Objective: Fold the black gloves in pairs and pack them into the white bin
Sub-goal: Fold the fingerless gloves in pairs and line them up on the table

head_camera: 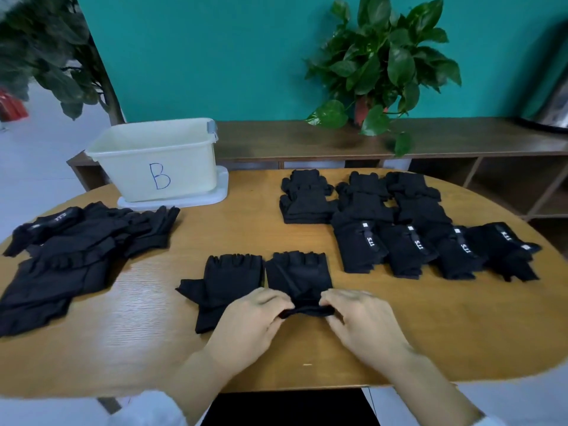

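Black right glove point(298, 276) is lying lengthwise toward 12 o'clock; left hand point(250, 322) and right hand point(364, 324) are both pinching its near cuff.

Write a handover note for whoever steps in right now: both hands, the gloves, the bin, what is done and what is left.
Left hand and right hand both pinch the cuff of the right-hand glove in front; its partner glove lies flat beside it.
Done: folded pairs sit in rows at right.
Left: the unfolded pile at left. No gloves show in the white bin, marked B, at the back left.
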The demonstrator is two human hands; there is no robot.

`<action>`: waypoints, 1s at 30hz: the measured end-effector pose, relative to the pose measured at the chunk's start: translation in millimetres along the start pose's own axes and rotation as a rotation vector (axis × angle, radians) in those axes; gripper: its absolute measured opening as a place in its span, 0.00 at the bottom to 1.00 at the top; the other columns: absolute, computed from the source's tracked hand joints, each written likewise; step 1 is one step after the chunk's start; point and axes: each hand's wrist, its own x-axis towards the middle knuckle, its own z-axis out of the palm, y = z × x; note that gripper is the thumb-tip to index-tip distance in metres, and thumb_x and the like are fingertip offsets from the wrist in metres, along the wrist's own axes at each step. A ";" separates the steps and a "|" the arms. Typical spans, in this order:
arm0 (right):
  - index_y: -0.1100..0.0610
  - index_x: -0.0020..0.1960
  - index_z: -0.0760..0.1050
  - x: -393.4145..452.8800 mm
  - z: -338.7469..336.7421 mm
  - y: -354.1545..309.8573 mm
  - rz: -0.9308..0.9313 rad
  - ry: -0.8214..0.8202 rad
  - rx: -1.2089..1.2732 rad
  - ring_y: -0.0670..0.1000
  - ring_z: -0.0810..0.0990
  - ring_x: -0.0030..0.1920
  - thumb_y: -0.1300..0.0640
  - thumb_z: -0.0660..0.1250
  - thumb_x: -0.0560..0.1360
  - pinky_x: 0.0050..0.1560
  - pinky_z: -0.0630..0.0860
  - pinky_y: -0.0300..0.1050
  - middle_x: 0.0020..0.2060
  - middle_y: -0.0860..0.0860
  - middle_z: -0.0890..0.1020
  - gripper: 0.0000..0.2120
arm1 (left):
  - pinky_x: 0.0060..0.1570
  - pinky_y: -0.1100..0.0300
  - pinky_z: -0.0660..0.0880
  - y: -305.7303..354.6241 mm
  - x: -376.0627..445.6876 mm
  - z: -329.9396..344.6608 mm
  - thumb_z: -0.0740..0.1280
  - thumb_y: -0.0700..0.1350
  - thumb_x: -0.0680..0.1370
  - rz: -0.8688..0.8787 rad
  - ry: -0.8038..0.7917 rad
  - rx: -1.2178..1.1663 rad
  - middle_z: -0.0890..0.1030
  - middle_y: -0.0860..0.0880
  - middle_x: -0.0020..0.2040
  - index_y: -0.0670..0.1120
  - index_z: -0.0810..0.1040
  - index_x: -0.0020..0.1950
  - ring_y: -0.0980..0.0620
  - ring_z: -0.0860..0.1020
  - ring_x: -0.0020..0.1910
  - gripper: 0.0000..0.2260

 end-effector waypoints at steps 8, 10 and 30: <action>0.50 0.45 0.82 -6.4 -5.5 -3.8 0.033 0.135 0.029 0.44 0.84 0.43 0.63 0.70 0.62 0.39 0.75 0.35 0.42 0.42 0.85 0.14 | 0.59 0.66 0.73 10.3 3.6 -16.4 0.65 0.38 0.75 -0.116 0.110 -0.093 0.80 0.56 0.61 0.49 0.82 0.59 0.61 0.76 0.59 0.15; 0.54 0.46 0.83 10.5 -5.6 -9.3 0.023 0.223 0.006 0.47 0.84 0.43 0.66 0.72 0.64 0.41 0.77 0.38 0.41 0.46 0.86 0.13 | 0.65 0.63 0.70 13.3 22.1 -14.9 0.63 0.41 0.78 -0.096 0.137 -0.018 0.80 0.52 0.63 0.45 0.81 0.62 0.57 0.74 0.65 0.14; 0.55 0.78 0.34 37.8 43.9 -14.8 0.196 -0.354 -0.173 0.46 0.31 0.76 0.47 0.38 0.84 0.76 0.34 0.45 0.76 0.49 0.33 0.27 | 0.76 0.56 0.37 5.8 26.1 18.7 0.37 0.58 0.83 -0.337 -0.396 0.317 0.36 0.48 0.79 0.45 0.36 0.79 0.54 0.34 0.77 0.28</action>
